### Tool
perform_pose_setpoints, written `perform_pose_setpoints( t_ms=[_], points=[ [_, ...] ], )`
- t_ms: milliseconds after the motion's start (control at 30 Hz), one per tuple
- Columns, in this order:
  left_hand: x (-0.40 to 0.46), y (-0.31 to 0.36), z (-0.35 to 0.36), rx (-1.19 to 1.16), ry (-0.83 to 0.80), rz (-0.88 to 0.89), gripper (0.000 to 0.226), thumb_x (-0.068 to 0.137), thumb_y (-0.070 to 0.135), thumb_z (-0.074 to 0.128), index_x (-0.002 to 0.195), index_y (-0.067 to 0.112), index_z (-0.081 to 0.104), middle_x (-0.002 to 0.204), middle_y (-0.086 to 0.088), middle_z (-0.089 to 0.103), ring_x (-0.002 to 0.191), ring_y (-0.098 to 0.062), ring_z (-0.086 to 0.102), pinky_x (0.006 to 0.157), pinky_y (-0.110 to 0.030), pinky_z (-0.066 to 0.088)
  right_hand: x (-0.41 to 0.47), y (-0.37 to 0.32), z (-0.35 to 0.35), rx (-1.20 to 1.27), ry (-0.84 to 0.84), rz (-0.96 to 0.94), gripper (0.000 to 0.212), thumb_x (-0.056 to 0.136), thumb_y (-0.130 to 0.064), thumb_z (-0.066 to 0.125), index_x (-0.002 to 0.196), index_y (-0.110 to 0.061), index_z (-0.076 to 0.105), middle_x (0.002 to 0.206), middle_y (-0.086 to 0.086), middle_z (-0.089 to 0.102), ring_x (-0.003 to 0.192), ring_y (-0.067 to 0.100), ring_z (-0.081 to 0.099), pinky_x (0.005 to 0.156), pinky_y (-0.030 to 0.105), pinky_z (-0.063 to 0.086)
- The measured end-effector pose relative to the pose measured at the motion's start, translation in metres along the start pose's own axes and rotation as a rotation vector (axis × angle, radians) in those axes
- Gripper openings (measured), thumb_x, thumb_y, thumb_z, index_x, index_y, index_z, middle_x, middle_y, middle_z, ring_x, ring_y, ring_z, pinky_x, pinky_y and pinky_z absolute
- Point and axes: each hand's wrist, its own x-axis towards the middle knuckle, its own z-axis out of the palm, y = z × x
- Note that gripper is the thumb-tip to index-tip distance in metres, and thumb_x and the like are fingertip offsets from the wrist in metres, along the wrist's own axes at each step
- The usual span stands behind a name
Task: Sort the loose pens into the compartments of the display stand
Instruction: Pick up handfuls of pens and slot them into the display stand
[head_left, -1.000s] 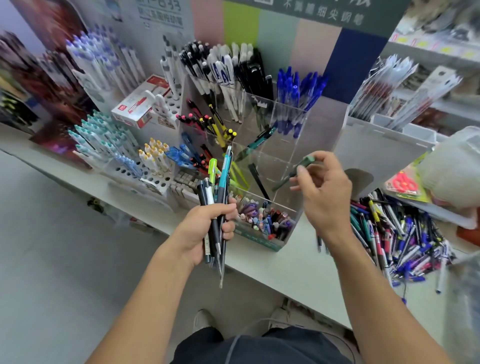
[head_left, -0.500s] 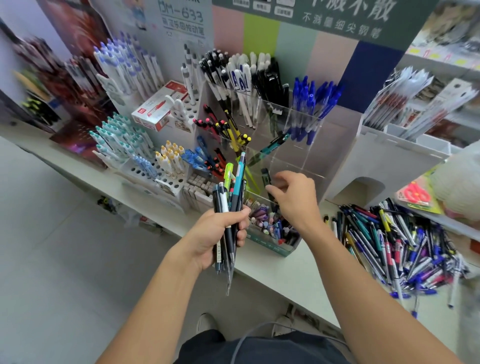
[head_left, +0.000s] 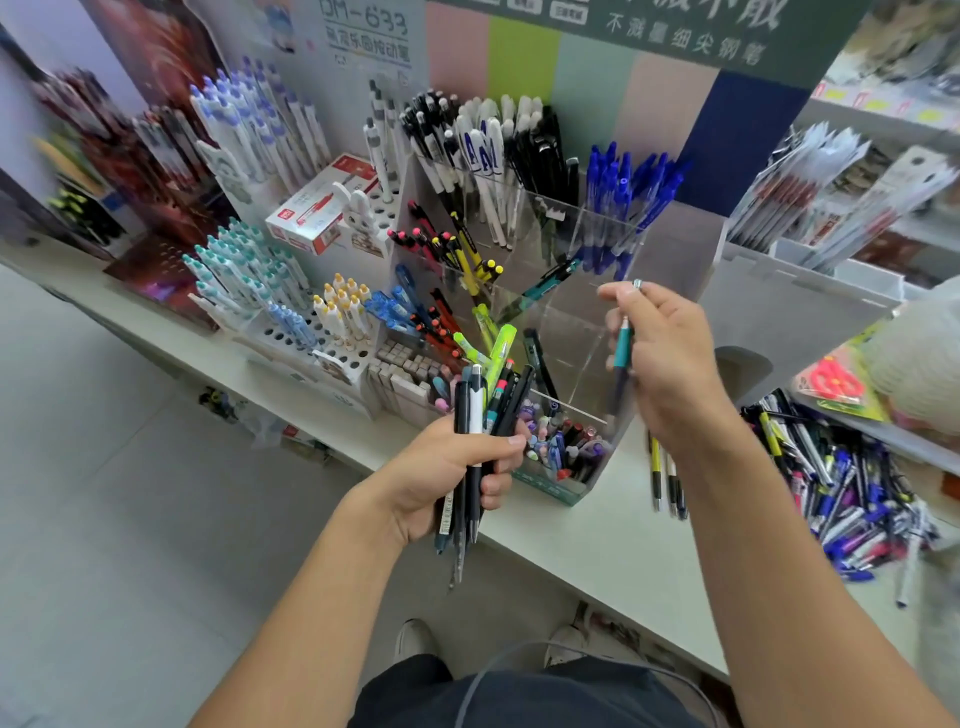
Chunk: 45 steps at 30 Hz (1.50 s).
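Note:
My left hand (head_left: 452, 473) grips a bundle of pens (head_left: 480, 415), black, white and lime green, upright in front of the clear acrylic display stand (head_left: 582, 312). My right hand (head_left: 667, 364) pinches a teal pen (head_left: 622, 358) with a silver tip, held nearly vertical beside the stand's right-hand compartments. One teal pen (head_left: 548, 283) leans in a middle compartment and a black pen (head_left: 537, 358) leans in the one below it. The back compartments hold black, white and blue pens (head_left: 628, 182).
A heap of loose pens (head_left: 841, 478) lies on the white counter (head_left: 582, 540) at the right, with three more (head_left: 667, 483) below my right wrist. White peg racks of pens (head_left: 291, 312) and a red-and-white box (head_left: 322, 208) stand at the left. Shelves rise at the right.
My right hand went to the bundle in my left hand, then lifted up and right, now holding a teal pen. The bundle no longer shows its tall teal pen.

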Motion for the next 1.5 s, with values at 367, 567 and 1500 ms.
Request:
perform_pose_setpoints(
  t_ms=[367,567,1500],
  points=[
    [0.000,0.002,0.007,-0.067,-0.039,0.025,0.021,0.080,0.006,0.059,0.098,0.005,0.048,0.071,-0.005,0.044,0.055,-0.014,0.040,0.050,-0.023,0.035,-0.021,-0.003,0.005,-0.215,-0.448,-0.017,0.014,0.088,-0.018,0.076,0.093,-0.006,0.071,0.067,0.013,0.054,0.048,0.010,0.044,0.043,0.019,0.037],
    [0.002,-0.002,0.008,-0.019,0.012,0.027,0.035,0.081,0.007,0.061,0.115,0.007,0.049,0.073,-0.005,0.050,0.059,-0.016,0.047,0.055,-0.027,0.040,-0.023,-0.004,0.014,-0.553,-0.492,-0.171,0.007,0.086,-0.025,0.080,0.090,-0.020,0.076,0.076,0.014,0.072,0.056,0.019,0.065,0.057,0.039,0.056],
    [0.013,0.004,0.017,-0.163,0.256,0.139,0.035,0.102,0.031,0.053,0.115,0.002,0.068,0.073,-0.004,0.060,0.060,-0.014,0.061,0.056,-0.027,0.055,-0.020,-0.009,0.033,-0.181,-0.437,0.137,0.013,0.105,-0.014,0.050,0.105,-0.001,0.052,0.066,0.003,0.065,0.065,0.032,0.072,0.064,0.051,0.062]
  ],
)
